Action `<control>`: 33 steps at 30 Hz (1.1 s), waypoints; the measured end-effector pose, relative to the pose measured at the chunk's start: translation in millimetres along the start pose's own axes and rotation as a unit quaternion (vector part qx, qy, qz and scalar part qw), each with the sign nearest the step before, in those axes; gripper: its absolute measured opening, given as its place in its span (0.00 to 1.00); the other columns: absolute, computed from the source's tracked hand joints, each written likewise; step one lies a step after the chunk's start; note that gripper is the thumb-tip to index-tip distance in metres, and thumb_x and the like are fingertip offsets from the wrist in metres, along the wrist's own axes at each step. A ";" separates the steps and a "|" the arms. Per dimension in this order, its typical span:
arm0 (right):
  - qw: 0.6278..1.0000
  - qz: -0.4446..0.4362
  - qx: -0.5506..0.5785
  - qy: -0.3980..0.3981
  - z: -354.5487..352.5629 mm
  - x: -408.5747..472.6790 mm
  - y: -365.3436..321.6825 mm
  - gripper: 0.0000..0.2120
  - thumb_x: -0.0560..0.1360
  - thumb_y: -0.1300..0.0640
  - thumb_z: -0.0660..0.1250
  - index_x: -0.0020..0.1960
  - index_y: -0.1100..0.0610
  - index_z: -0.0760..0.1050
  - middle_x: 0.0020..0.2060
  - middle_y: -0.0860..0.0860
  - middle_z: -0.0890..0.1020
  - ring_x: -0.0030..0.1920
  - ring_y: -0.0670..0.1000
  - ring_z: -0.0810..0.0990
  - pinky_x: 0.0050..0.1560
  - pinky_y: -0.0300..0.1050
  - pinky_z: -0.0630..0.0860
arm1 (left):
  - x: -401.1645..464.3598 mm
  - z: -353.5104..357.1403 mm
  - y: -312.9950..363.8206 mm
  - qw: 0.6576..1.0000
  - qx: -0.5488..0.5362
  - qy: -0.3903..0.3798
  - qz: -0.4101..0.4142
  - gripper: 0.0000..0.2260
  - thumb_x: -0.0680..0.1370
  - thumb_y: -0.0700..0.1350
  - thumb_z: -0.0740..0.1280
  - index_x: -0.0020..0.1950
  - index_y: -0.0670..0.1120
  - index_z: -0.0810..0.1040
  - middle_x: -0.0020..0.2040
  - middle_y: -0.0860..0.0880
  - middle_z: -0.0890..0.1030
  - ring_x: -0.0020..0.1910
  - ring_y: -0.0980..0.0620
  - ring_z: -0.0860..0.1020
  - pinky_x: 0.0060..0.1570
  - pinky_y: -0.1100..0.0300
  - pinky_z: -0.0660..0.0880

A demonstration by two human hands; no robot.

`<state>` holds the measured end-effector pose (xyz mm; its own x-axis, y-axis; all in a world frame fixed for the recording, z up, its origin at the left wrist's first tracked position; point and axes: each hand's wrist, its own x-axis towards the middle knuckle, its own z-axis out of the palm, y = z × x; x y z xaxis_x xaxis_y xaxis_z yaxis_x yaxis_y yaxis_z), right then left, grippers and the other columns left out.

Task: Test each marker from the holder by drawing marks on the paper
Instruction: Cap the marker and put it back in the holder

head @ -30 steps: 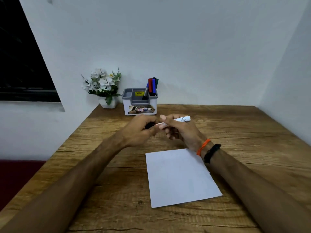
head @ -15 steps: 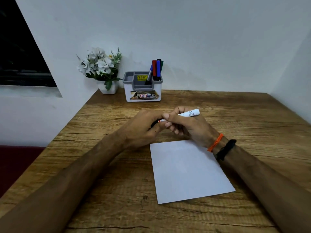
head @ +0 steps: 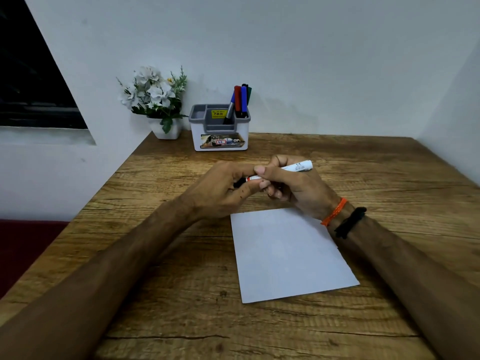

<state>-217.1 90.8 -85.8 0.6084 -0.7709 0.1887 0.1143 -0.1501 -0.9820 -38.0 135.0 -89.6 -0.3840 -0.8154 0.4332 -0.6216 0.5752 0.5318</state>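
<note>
Two hands hold one marker (head: 283,171) above the bench (head: 389,178). My right hand (head: 293,183) grips its white body. My left hand (head: 220,188) pinches the dark cap end. It lies sideways, just past the blank paper (head: 288,255).

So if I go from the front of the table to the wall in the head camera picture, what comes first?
Paper → white marker held in both hands → marker holder at the wall.
</note>
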 end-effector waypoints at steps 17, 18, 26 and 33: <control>0.997 -0.030 0.009 0.066 -5.0 -5.5 1.7 0.05 0.72 0.59 0.69 0.38 0.58 0.76 0.24 0.49 0.76 0.24 0.45 0.70 0.25 0.35 0.67 | -11.7 -12.8 7.1 0.983 -0.041 -0.058 -0.172 0.25 0.64 0.56 0.78 0.58 0.53 0.77 0.27 0.55 0.72 0.26 0.57 0.70 0.35 0.58 0.69; 0.996 -0.025 0.028 0.078 -5.7 -5.9 1.0 0.05 0.71 0.58 0.68 0.38 0.58 0.76 0.24 0.49 0.75 0.23 0.45 0.69 0.25 0.36 0.66 | -12.6 -14.6 6.7 0.980 -0.042 -0.072 -0.179 0.24 0.64 0.54 0.78 0.58 0.54 0.78 0.27 0.55 0.72 0.26 0.57 0.70 0.36 0.58 0.70; 0.975 0.053 0.114 0.185 8.3 -20.9 11.9 0.06 0.73 0.57 0.64 0.38 0.56 0.75 0.24 0.49 0.72 0.24 0.47 0.67 0.24 0.37 0.62 | -13.7 -12.7 12.0 0.955 0.053 -0.124 -0.263 0.16 0.63 0.56 0.79 0.46 0.52 0.81 0.30 0.54 0.77 0.32 0.57 0.75 0.40 0.58 0.74; 0.988 0.048 0.128 0.077 18.8 -6.9 19.8 0.04 0.67 0.57 0.64 0.37 0.58 0.73 0.23 0.50 0.70 0.23 0.46 0.65 0.25 0.39 0.60 | -18.5 -29.6 9.1 0.943 0.015 -0.189 -0.274 0.15 0.67 0.51 0.78 0.50 0.48 0.81 0.28 0.56 0.77 0.32 0.58 0.76 0.43 0.56 0.73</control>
<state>-204.3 104.7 -106.7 0.5022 -0.8616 0.0736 0.2682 0.0743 -0.9605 -16.4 157.2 -71.2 -0.2117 -0.9578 -0.1945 -0.8140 0.0627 0.5774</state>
